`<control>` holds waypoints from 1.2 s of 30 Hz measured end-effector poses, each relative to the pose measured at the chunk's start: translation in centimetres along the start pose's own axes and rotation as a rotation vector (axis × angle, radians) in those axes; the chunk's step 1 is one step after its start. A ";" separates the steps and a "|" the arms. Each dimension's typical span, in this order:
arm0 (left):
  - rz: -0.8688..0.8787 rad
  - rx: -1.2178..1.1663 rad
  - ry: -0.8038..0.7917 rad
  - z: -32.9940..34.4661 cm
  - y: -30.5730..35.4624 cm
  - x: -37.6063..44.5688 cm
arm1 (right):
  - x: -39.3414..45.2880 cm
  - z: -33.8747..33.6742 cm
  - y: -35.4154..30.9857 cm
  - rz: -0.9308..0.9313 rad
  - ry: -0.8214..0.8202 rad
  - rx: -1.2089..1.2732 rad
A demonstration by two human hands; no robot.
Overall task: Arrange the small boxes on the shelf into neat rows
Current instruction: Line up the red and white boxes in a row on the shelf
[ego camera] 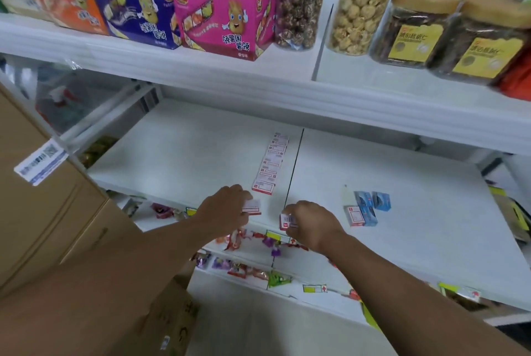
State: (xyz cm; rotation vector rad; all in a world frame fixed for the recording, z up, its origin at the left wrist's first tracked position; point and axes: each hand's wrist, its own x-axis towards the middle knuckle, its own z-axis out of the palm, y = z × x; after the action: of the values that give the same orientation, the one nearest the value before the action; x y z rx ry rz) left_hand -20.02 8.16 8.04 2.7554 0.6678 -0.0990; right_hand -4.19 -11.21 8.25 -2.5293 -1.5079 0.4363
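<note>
While the left hand is pinching one small box at the row end on the shelf, we are gripping another box in the right hand; both are likely light, stiff cartons, best held by their side faces.

We reach both bare arms forward, left hand and right hand each pinching something small.

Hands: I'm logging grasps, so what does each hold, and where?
Left hand pinches a small white-and-red cardboard box by its near end; right hand grips another small white-and-red box by its right end.
</note>
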 end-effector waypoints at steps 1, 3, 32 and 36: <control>0.004 0.000 -0.001 0.0 -0.1 0.3 | -0.1 0.0 0.1 0.004 0.002 -0.001; 0.007 -0.006 0.002 0.0 -0.1 0.8 | 0.0 0.1 0.4 0.001 0.007 -0.007; 0.084 -0.004 0.056 6.7 -3.0 10.1 | 5.2 5.4 4.1 0.094 -0.031 0.099; 0.158 0.005 0.049 8.0 -3.8 11.5 | 5.5 6.2 3.3 0.123 -0.017 0.071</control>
State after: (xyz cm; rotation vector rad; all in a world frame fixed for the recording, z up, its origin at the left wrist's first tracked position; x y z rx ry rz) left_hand -11.49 13.96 -2.20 2.8109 0.4603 0.0010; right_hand -1.01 -8.00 0.53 -2.5778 -1.3230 0.5207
